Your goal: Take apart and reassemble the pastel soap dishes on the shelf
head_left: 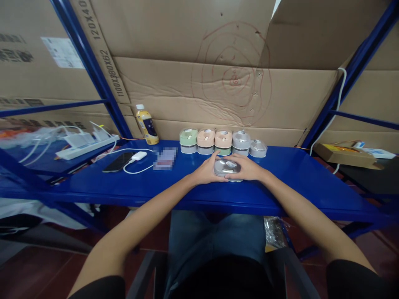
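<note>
Between my two hands is a small grey rounded container with a clear shiny lid (227,167), close to the front edge of the blue table. My left hand (208,169) wraps its left side, and my right hand (247,167) wraps its right side. Just behind my hands runs a row of similar containers, mostly stacked in twos: a green-topped one (188,136), two peach-topped ones (205,138) and a grey stack (241,140). At the row's right end a single grey container (258,148) sits on the table.
On the left of the blue table (299,178) lie a phone (120,162), a white charger with cable (139,156) and a blurred-out flat item (165,158). A yellow drink bottle (147,125) stands at the back. Cardboard (174,87) closes off the rear. Blue posts flank both sides.
</note>
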Tool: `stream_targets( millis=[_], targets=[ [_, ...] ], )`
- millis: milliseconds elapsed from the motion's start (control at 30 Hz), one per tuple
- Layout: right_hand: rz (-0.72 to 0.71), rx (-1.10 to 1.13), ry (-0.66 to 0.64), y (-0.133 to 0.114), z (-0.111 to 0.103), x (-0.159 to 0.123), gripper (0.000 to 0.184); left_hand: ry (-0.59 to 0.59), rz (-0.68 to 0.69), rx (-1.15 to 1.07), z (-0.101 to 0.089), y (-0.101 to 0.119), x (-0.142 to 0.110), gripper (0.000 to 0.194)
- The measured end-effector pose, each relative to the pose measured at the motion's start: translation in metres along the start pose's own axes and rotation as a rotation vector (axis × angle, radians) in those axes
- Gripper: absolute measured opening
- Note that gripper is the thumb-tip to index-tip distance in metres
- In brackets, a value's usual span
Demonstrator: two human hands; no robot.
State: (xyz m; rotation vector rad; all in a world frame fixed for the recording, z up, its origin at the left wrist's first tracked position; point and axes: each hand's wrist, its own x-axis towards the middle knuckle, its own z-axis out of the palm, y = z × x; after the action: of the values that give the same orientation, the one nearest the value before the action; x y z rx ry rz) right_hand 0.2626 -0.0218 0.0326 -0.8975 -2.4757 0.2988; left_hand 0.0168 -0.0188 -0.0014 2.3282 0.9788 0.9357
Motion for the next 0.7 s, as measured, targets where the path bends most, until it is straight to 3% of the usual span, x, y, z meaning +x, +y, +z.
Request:
stream_targets(
  millis=[533,700],
  targets=[
    [-0.047,-0.127,-0.047,-0.005,-0.003,-0.001,0.082,-0.028,-0.019,0.061,0.002,0.001,-0.002,0.134],
    [0.032,-0.141,-0.003,-0.002,-0.003,-0.022,0.080,-0.076,0.016,0.030,-0.001,-0.002,-0.006,0.123]
  ],
)
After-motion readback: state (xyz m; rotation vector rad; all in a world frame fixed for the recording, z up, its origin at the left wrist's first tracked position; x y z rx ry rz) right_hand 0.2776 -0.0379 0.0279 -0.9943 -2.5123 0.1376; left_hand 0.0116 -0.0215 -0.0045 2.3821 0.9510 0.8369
